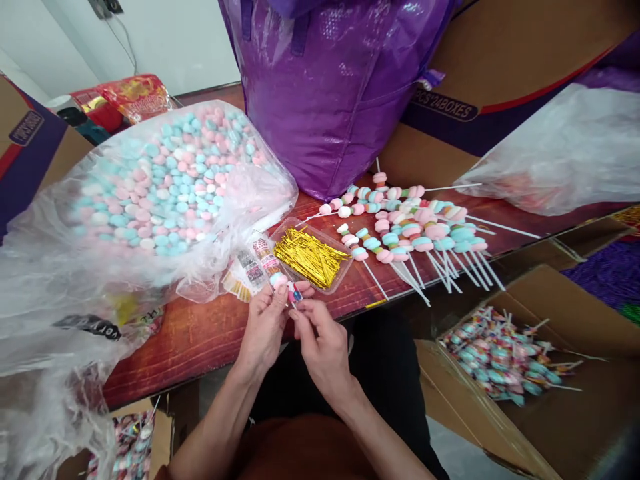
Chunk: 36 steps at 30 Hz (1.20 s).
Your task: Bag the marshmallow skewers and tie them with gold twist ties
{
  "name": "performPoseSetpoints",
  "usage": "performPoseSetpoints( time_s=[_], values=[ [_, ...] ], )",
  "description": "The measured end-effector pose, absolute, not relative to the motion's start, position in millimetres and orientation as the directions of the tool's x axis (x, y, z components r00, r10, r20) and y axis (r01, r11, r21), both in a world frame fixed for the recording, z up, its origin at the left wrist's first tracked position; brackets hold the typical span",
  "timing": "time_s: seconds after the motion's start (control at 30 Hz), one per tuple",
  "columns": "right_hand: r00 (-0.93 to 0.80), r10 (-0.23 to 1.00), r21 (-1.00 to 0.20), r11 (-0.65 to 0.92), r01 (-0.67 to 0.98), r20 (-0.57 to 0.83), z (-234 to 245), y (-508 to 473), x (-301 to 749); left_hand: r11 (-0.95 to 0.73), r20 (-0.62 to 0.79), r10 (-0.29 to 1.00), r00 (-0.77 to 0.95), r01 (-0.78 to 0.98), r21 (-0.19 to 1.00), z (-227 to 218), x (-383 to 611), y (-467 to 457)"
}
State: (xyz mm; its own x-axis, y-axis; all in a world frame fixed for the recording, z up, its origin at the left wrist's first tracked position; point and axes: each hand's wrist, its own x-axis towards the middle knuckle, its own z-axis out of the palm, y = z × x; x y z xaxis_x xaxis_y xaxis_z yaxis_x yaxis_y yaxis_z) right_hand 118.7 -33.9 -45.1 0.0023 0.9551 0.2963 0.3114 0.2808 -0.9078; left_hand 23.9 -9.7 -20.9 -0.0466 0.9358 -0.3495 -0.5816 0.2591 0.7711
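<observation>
The wrapped candy skewer (264,261) sits over the table's (200,340) near edge, tilted up and away. The left hand (265,327) has its fingers closed round the lower end, and the right hand (323,343) pinches that same end, fingertips tight together. Just beyond is a tray of gold twist ties (310,257). To the left is the bag of pink and blue candies (165,173), and to the right the unwrapped skewers (415,227) lie piled.

Walled in left by the candy bag (165,180), ahead by the tie tray (310,257), right by the skewers (415,230); left bare table (200,340) only beside the left hand (265,327).
</observation>
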Motion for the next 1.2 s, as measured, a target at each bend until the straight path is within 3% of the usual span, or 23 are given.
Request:
performPoseSetpoints(
  time_s=[0.07,0.13,0.3,0.43,0.5,0.53,0.6,0.67,0.7,0.73,0.8,0.87,0.93,1.03,1.2],
  values=[
    [0.037,0.995,-0.992,0.087,0.092,0.091,-43.3,-35.2,118.8,0.269,-0.343,0.939,-0.016,-0.585,0.765,-19.4,28.2,-12.6],
    [0.038,0.998,-0.994,-0.046,-0.096,-0.050,-39.8,-36.2,118.5,0.277,-0.336,0.942,0.002,-0.572,0.772,-18.3,31.9,-17.2],
    [-0.065,0.981,-0.923,-0.192,-0.333,-0.181,-23.3,-35.3,115.3,0.295,-0.321,0.946,0.045,-0.533,0.793,-16.1,26.9,-25.1],
    [-0.333,0.888,-0.624,-0.459,-0.632,-0.317,-11.6,-32.7,110.2,0.257,-0.249,0.963,0.101,-0.618,0.743,-14.4,6.9,-25.2],
    [-0.469,0.818,-0.519,-0.574,-0.633,-0.333,-9.1,-32.4,108.8,0.226,-0.200,0.973,0.115,-0.661,0.716,-13.0,-2.2,-24.1],
    [-0.499,0.798,-0.548,-0.598,-0.585,-0.337,-8.4,-32.1,109.2,0.199,-0.176,0.979,0.104,-0.679,0.707,-12.0,-5.5,-23.3],
    [-0.470,0.821,-0.766,-0.519,-0.379,-0.323,-7.1,-29.3,113.7,0.130,-0.146,0.989,0.037,-0.697,0.705,-9.6,-9.4,-20.9],
    [-0.324,0.923,-0.977,-0.215,0.014,-0.208,-4.7,-20.7,122.9,0.078,-0.143,0.989,-0.040,-0.677,0.731,-8.0,-10.7,-17.9],
    [-0.241,0.964,-0.966,-0.044,0.254,-0.107,-3.0,-13.7,128.6,0.075,-0.153,0.986,-0.062,-0.656,0.751,-7.8,-10.5,-16.5],
    [-0.169,0.986,-0.872,0.080,0.483,-0.003,-1.3,-5.1,134.1,0.091,-0.171,0.983,-0.067,-0.632,0.770,-8.2,-9.9,-15.3],
    [-0.071,0.993,-0.575,0.113,0.810,0.095,1.7,15.1,143.0,0.152,-0.225,0.973,-0.051,-0.591,0.792,-10.6,-7.4,-14.1],
    [-0.043,0.997,-0.290,0.060,0.955,0.064,2.1,34.9,146.8,0.216,-0.282,0.959,-0.030,-0.567,0.795,-14.0,-3.1,-14.1],
    [-0.062,0.998,-0.116,0.061,0.991,-0.007,-0.8,49.6,146.1,0.243,-0.314,0.949,-0.033,-0.558,0.793,-16.9,1.9,-14.8],
    [-0.098,0.994,-0.045,0.096,0.994,-0.042,-9.1,58.7,142.3,0.239,-0.334,0.941,-0.062,-0.575,0.782,-19.5,7.5,-14.8],
    [-0.108,0.994,0.008,0.108,0.994,0.027,-18.1,57.9,141.1,0.268,-0.405,0.911,-0.081,-0.630,0.729,-23.1,7.9,-11.5]
  ],
)
